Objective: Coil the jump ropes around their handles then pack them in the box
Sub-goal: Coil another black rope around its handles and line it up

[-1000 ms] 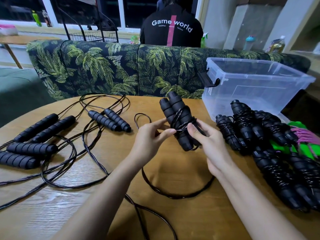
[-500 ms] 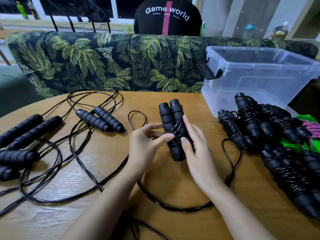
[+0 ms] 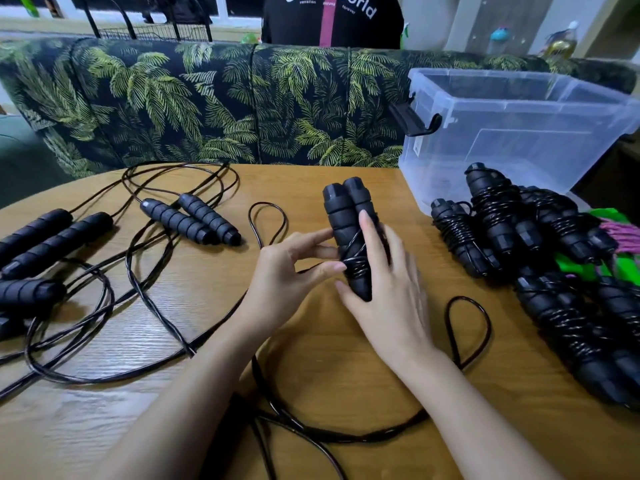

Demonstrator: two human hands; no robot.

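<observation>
The left hand [image 3: 291, 275] pinches the pair of black foam handles [image 3: 346, 220] upright over the middle of the table. Its thumb presses the first few turns of cord [image 3: 353, 263] against their lower half. The right hand [image 3: 391, 292] lies over the handles with fingers straight, and whether it traps the cord beneath the palm is hidden. Only a few wraps are on and most of the slack [image 3: 465, 298] lies in loops on the table toward the person, so the coiling looks early. To do it well, the thumb should probably hold the wraps pinned so they cannot spring loose. Each new turn should sit snug beside the last rather than crossing it. The slack should also be fed clear of the uncoiled ropes [image 3: 190, 220] at left, whose cords lie close enough to snag. The coiled ropes [image 3: 491, 209] are heaped at right, just in front of the clear plastic box [image 3: 519, 133], which shows nothing inside. The round wooden table [image 3: 104, 427] has a grained top. Behind it runs a palm-leaf sofa [image 3: 173, 98], and beyond that a person in a black shirt [image 3: 332, 19] shows their back.
</observation>
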